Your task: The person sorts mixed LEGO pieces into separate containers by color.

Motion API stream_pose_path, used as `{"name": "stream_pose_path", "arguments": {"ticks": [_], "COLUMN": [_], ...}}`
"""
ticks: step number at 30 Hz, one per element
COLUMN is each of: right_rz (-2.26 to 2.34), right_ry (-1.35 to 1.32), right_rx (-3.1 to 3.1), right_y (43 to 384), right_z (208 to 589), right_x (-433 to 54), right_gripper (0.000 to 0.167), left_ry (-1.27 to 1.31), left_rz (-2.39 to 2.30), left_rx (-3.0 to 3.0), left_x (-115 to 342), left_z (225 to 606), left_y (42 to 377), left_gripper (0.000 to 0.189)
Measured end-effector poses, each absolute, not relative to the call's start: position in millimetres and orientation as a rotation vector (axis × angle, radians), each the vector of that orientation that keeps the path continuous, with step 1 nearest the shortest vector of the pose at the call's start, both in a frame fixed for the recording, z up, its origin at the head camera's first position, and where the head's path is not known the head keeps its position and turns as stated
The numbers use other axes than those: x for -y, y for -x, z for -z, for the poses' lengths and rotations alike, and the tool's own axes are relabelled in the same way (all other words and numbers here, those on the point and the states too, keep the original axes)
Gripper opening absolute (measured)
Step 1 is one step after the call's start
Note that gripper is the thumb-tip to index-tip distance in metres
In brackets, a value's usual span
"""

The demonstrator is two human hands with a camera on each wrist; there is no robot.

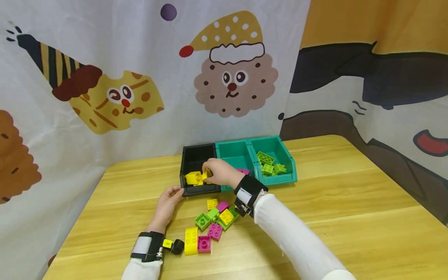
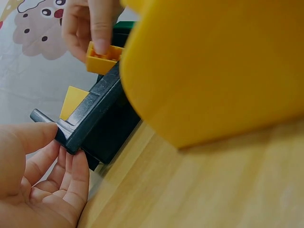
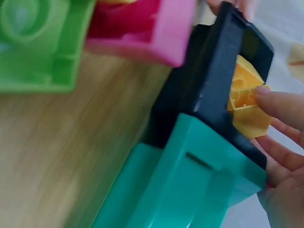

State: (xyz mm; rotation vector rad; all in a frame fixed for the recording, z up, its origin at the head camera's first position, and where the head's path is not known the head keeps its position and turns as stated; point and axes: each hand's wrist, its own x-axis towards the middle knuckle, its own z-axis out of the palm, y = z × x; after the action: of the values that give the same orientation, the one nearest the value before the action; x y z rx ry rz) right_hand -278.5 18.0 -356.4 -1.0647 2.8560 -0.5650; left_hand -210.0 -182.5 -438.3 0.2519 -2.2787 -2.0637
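Observation:
My right hand [image 1: 221,172] reaches into the black bin [image 1: 203,189] and pinches a yellow toy brick [image 3: 251,118] between thumb and fingers. The same brick shows hollow side up in the left wrist view, at the bin's rim [image 2: 97,102]. Other yellow bricks [image 1: 192,178] lie in this bin beside it. At the bin's near left corner, my left hand [image 1: 167,204] grips the edge, thumb on the rim and fingers underneath. The right hand partly hides the held brick in the head view.
Two teal bins join the black one: the middle bin [image 1: 232,149] holds pink bricks [image 1: 244,171], the right bin [image 1: 273,181] lime green bricks [image 1: 267,169]. Nearer on the wooden table [image 1: 332,217] lie loose bricks, including a yellow rounded brick [image 1: 191,241] and a pink brick [image 1: 204,245].

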Motion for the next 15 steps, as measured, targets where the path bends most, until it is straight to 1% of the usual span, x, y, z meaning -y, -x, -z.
{"name": "stream_pose_path", "arguments": {"ticks": [15], "right_rz": [0.168], "right_ry": [1.205], "right_rx": [-2.950], "right_y": [277.4], "right_z": [362.4], "right_x": [-13.6], "right_gripper": [0.020], "left_ry": [-0.238], "left_rz": [2.060], "left_rx": [2.284], "left_x": [182.3], "left_z": [438.3], "left_y": [210.4], "left_gripper": [0.026]}}
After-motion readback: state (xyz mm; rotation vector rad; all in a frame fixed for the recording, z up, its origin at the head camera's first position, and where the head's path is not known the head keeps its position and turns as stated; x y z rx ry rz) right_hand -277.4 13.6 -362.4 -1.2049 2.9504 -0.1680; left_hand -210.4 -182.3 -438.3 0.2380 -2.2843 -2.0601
